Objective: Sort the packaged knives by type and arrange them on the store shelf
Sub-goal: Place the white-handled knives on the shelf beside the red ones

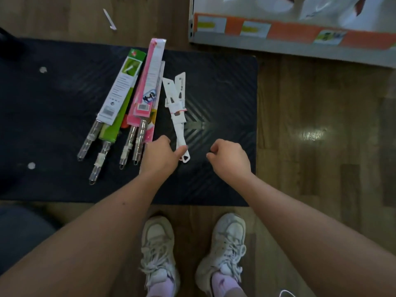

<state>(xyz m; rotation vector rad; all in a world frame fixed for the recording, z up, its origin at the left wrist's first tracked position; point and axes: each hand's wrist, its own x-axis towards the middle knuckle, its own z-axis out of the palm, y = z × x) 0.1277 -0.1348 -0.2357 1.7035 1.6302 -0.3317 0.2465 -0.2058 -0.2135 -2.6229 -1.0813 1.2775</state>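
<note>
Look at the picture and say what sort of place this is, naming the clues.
Probably a shop aisle: a shelf edge with orange price-label strips, packaged knives laid out on a dark mat, and a wood-look floor.

mat point(225, 82) on floor | long packaged knives point(128, 99) on mat, left; short packaged knives point(176, 110) just right of them | left hand point(159, 156) touching their near end; right hand point(230, 157) apart, further right | shelf point(300, 42) behind, right
</note>
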